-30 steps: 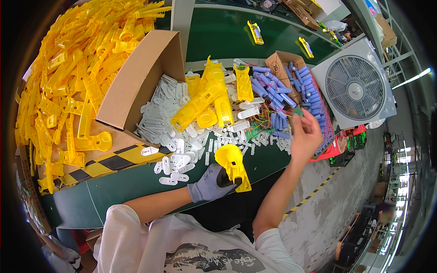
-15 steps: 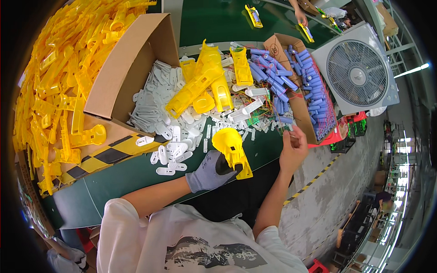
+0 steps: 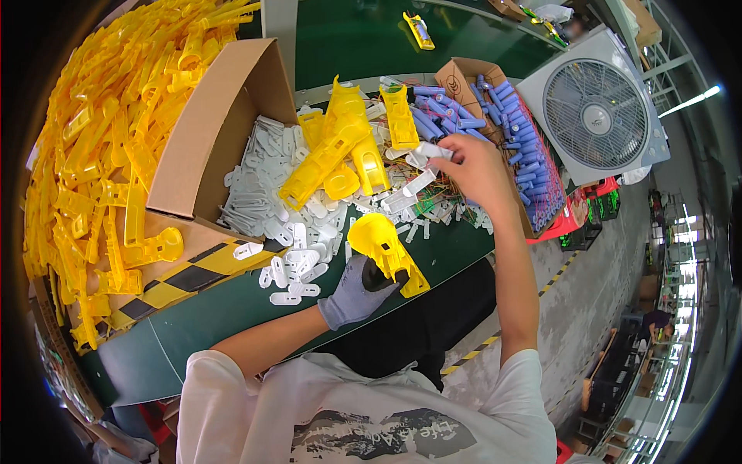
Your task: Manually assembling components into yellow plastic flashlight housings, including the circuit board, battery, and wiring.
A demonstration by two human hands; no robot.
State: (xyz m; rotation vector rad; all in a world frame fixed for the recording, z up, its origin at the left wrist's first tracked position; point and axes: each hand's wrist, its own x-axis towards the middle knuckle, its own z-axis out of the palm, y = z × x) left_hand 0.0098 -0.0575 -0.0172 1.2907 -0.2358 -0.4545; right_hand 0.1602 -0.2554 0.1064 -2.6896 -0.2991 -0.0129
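My left hand [image 3: 359, 290], in a grey and black glove, grips a yellow plastic housing [image 3: 386, 251] with a rounded cup at its upper end. My bare right hand [image 3: 479, 168] is stretched over the parts pile, thumb and fingers closed on a pale plastic piece [image 3: 435, 150]. Just nearer lies another pale, oblong plastic cover [image 3: 418, 183]. Beyond these, several yellow housings [image 3: 332, 158] rest across one another, with a shorter yellow shell [image 3: 399, 117] standing beside blue cylindrical cells [image 3: 433, 116] with thin wires.
At the left rises a heap of yellow housings [image 3: 100, 139] next to a cardboard box [image 3: 209, 131] spilling white slotted tabs [image 3: 259, 178]. More blue cells fill a second carton [image 3: 457, 77] at the right, near a box fan [image 3: 595, 116]. A yellow part lies on the far green belt [image 3: 348, 39].
My right hand has moved up and away from me, from the table's near right onto the pale plastic piece. The left hand still holds the yellow housing, shifted slightly left. A far co-worker's hand left view.
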